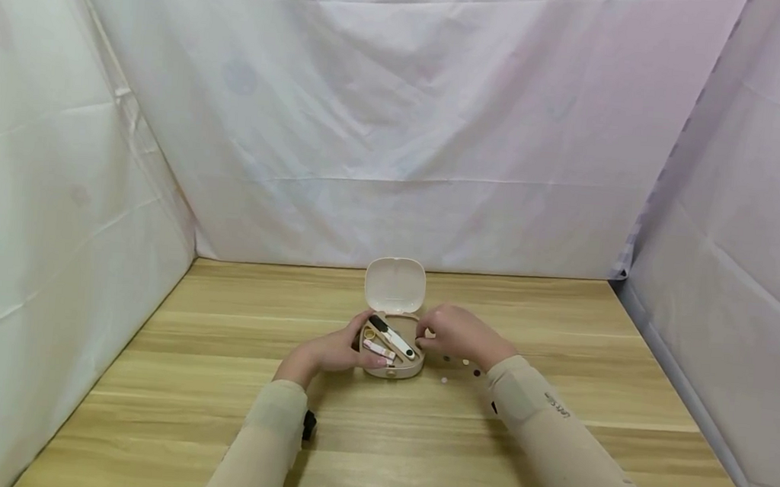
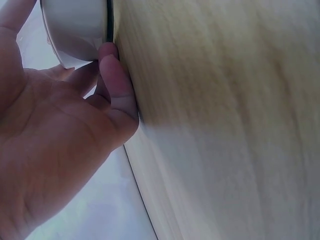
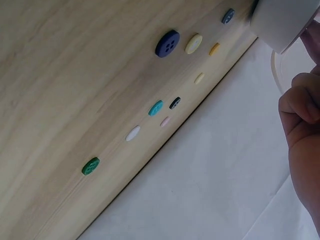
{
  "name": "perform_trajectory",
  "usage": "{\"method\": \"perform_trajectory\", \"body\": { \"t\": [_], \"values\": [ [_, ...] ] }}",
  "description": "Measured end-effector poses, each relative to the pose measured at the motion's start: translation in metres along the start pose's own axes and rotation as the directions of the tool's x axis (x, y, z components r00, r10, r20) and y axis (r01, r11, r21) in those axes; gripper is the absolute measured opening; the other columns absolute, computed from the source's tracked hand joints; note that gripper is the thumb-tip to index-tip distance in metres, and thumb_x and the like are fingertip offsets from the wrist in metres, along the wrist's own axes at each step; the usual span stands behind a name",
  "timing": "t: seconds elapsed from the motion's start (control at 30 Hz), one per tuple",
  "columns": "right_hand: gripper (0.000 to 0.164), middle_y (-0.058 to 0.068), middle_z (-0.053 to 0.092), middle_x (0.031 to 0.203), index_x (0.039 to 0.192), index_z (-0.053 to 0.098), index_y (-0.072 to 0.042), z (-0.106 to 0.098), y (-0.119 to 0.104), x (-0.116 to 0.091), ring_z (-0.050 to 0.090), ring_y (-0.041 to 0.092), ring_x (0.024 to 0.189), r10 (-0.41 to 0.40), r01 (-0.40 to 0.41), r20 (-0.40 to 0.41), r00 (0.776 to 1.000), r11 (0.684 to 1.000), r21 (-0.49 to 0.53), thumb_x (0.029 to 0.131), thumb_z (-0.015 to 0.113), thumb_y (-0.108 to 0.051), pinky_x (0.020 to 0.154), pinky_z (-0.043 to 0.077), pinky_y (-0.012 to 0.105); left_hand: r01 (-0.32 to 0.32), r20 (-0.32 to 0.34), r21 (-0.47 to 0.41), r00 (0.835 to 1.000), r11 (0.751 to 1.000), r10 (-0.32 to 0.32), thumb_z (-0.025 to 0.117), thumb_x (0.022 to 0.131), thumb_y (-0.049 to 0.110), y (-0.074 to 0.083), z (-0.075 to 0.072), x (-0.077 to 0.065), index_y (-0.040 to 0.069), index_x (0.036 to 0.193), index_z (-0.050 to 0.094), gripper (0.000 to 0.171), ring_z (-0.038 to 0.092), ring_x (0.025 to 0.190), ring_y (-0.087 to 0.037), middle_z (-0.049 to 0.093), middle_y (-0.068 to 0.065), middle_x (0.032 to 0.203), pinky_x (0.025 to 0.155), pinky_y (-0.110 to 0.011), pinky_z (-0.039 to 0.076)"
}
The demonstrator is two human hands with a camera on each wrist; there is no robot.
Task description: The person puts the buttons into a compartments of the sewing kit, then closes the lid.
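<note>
A small cream sewing box (image 1: pixel 390 371) stands on the table, its lid (image 1: pixel 395 285) raised at the back. My left hand (image 1: pixel 340 349) grips the box by its left side; the left wrist view shows fingers curled against the wall of the box (image 2: pixel 80 30). Inside lie a slim white-and-black tool (image 1: pixel 392 337), a pink-and-white piece (image 1: pixel 379 349) and a small yellow ring (image 1: pixel 370 334). My right hand (image 1: pixel 459 331) reaches over the right rim with curled fingers. I cannot tell whether its hidden fingertips hold anything.
Several loose buttons lie on the table to the right of the box, among them a navy one (image 3: pixel 167 44), a turquoise one (image 3: pixel 156 108), a white one (image 3: pixel 132 133) and a green one (image 3: pixel 90 166). White cloth (image 1: pixel 406 122) hangs behind the wooden table (image 1: pixel 387 457) and at both sides.
</note>
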State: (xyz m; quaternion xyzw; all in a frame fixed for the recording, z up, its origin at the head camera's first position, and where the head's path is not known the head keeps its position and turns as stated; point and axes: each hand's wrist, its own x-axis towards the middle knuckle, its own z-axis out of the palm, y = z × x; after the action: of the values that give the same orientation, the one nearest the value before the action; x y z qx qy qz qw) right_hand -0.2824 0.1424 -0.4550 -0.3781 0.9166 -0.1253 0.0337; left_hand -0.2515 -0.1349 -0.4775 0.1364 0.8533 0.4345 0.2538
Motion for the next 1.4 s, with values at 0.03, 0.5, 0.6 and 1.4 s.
{"method": "perform_trajectory", "body": {
  "t": [0.03,0.5,0.6,1.4],
  "values": [
    [0.007,-0.006,0.077,0.090,0.094,0.082,-0.018,0.000,0.000,0.000,0.060,0.006,0.076,0.000,0.000,0.003,1.000,1.000,0.000,0.097,0.077,-0.021,0.076,0.057,0.031,0.002,0.001,-0.006,1.000,1.000,-0.002,0.084,0.090,0.043,0.000,0.000,0.000,0.027,0.173,0.008,0.113,0.023,0.163,-0.042,0.020,-0.020,0.177,0.130,-0.066,0.023],
    [0.012,-0.002,0.081,0.100,0.102,0.083,-0.016,-0.007,0.004,-0.005,0.072,0.011,0.088,0.046,-0.046,-0.009,0.999,0.999,0.021,0.100,0.076,-0.026,0.083,0.062,0.035,0.016,-0.005,0.009,1.000,1.000,-0.016,0.085,0.089,0.046,0.002,0.001,-0.002,0.029,0.173,0.009,0.115,0.023,0.163,-0.042,0.019,-0.018,0.178,0.130,-0.065,0.025],
    [0.011,-0.003,0.081,0.097,0.099,0.083,-0.016,-0.011,0.007,-0.004,0.071,0.008,0.084,0.016,-0.016,-0.026,1.000,1.000,0.015,0.100,0.074,-0.023,0.080,0.062,0.032,0.003,-0.002,0.001,1.000,1.000,-0.003,0.084,0.090,0.044,0.002,0.001,-0.002,0.027,0.173,0.008,0.114,0.024,0.163,-0.042,0.020,-0.019,0.178,0.130,-0.065,0.025],
    [0.023,0.005,0.080,0.116,0.117,0.079,-0.012,-0.026,0.082,-0.068,0.071,0.019,0.096,0.213,-0.217,0.041,0.976,0.968,0.124,0.098,0.077,-0.024,0.084,0.059,0.043,0.035,-0.043,-0.005,0.998,0.999,-0.035,0.086,0.088,0.045,0.001,-0.001,-0.003,0.030,0.173,0.009,0.116,0.024,0.163,-0.045,0.022,-0.019,0.177,0.130,-0.067,0.023]
  ]
}}
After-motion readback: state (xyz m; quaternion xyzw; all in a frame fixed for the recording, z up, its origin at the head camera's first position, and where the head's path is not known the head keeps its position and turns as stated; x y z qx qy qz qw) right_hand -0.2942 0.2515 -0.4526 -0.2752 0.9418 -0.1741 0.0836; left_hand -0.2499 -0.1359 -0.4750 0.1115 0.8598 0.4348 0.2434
